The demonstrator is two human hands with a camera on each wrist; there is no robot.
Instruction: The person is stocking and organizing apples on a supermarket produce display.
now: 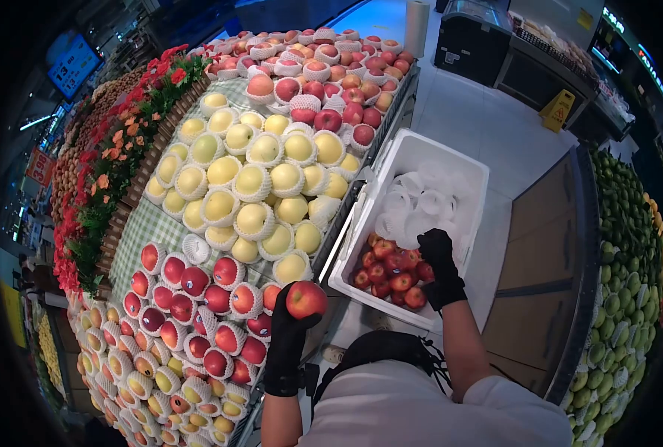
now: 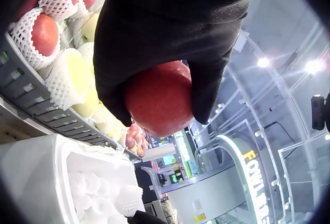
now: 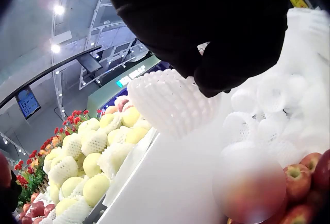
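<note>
My left hand [image 1: 283, 350], in a black glove, holds a red apple [image 1: 306, 299] at the front edge of the fruit display. In the left wrist view, fingers and thumb curl round this apple [image 2: 160, 100], which has no sleeve on it. The black-gloved right hand [image 1: 442, 268] is over a white foam box [image 1: 380, 305]. Its fingertips pinch a white foam net sleeve [image 3: 170, 103], seen clearly in the right wrist view. Inside the box, bare red apples [image 1: 391, 272] lie at the near end and loose foam sleeves [image 1: 421, 197] at the far end.
Yellow fruit [image 1: 253, 179] in foam sleeves is heaped on the display, with sleeved red apples [image 1: 216, 298] nearer me. An unfilled sleeve [image 1: 196, 247] lies between them. Cardboard boxes [image 1: 529, 298] and a stand of green fruit [image 1: 618, 298] are on the right.
</note>
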